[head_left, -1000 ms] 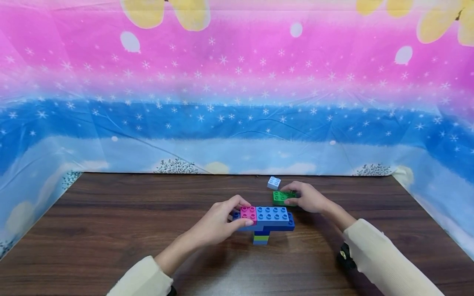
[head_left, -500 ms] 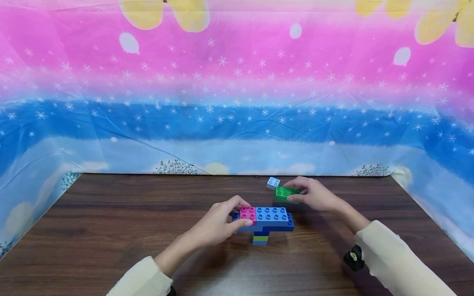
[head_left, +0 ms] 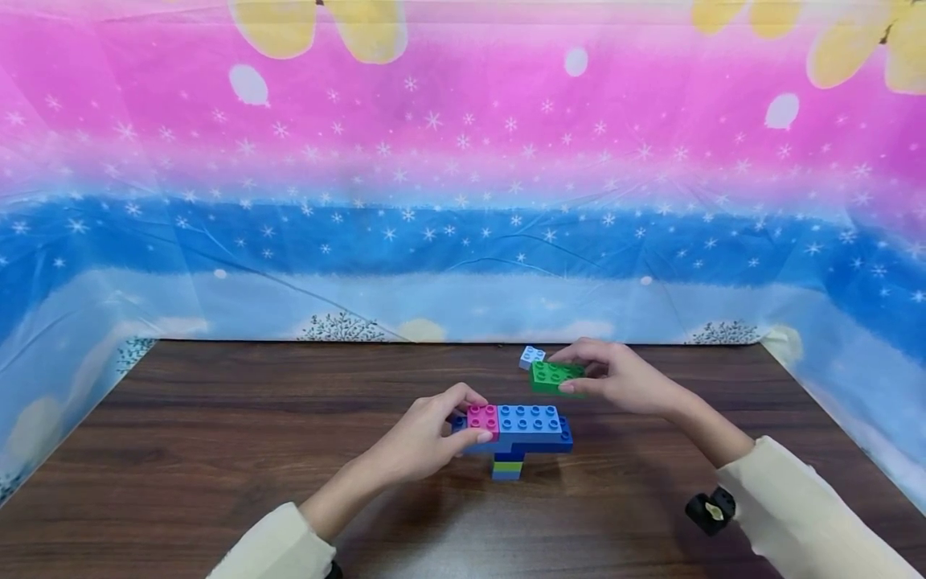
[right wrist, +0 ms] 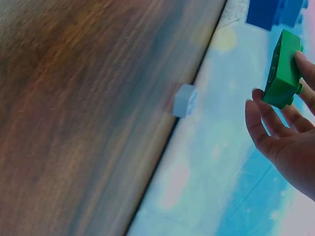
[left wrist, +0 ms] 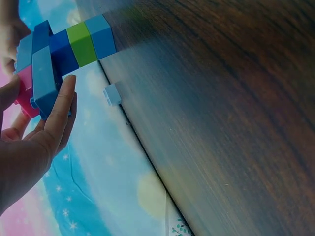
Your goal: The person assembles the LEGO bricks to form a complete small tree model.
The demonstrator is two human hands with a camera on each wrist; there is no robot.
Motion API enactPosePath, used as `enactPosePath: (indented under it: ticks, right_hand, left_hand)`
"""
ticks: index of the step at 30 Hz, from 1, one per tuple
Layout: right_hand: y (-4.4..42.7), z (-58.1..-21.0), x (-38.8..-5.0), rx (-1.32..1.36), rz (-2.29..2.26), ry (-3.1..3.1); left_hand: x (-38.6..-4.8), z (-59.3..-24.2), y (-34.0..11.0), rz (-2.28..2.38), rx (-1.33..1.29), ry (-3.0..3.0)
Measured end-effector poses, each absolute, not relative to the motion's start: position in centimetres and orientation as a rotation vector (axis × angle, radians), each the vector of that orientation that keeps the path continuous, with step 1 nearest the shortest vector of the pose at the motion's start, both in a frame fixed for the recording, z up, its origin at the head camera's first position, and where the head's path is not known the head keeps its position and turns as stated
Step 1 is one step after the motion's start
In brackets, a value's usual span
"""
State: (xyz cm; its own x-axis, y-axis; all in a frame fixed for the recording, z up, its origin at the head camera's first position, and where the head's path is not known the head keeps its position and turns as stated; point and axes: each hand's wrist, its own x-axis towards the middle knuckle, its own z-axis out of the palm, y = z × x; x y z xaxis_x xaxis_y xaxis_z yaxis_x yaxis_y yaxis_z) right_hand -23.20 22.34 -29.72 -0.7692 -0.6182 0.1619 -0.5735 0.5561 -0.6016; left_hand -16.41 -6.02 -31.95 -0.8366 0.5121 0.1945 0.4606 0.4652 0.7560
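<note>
A T-shaped build of toy building blocks stands upright on the table, its narrow stem of light blue, lime [head_left: 508,466] and dark blue blocks carrying a wide top. A pink block [head_left: 483,416] and a long light blue block [head_left: 530,418] form its upper layer. At the pink end, my left hand [head_left: 423,434] grips the build between thumb and fingers. Behind the build, my right hand [head_left: 625,378] pinches a green block [head_left: 551,375], studs up, held above the table. The right wrist view shows the green block [right wrist: 284,71] between thumb and fingers.
A small pale blue block [head_left: 531,356] lies on the table near its back edge, just behind the green one. The brown wooden table [head_left: 253,450] meets a patterned pink and blue cloth [head_left: 463,241] at the back and sides.
My right hand has lifted the green block up off the table; its forearm has swung right. The left hand and the build have stayed in place.
</note>
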Motion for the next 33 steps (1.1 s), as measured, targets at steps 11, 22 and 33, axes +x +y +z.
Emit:
enactPosePath:
  ticks: [11, 22, 33]
  right_hand:
    - [20.7, -27.7, -20.9, -1.161, -0.974, 2.673]
    - [18.2, -27.8, -19.4, -1.280, -0.972, 2.622]
    - [17.4, -28.2, -19.2, -1.351, -0.966, 2.614]
  left_hand:
    - [-16.5, -32.1, -6.0, 1.352, 0.866, 2.615]
    - [-16.7, -32.2, -6.2, 1.343, 0.885, 2.603]
    - [-16.6, -32.1, -6.2, 1.344, 0.867, 2.597]
